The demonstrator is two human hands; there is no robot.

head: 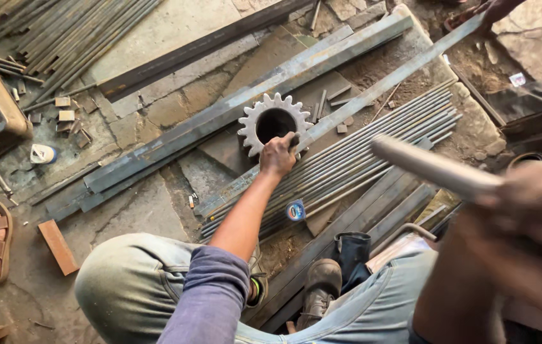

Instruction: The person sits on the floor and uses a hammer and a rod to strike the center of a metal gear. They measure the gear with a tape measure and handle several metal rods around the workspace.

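In the head view, the left hand [278, 155] is reaching forward and closing its fingers on the near end of a long flat steel bar [389, 86], pressing it against a toothed gear wheel [273, 121] lying on the floor just beyond the knuckles. The right hand [532, 204], close to the camera and blurred, is clamping round a grey handle [433, 169] pointing toward the left hand. Between the two hands a bundle of thin steel rods [373, 143] is lying. A small tape roll [295, 211] is sitting below the left wrist.
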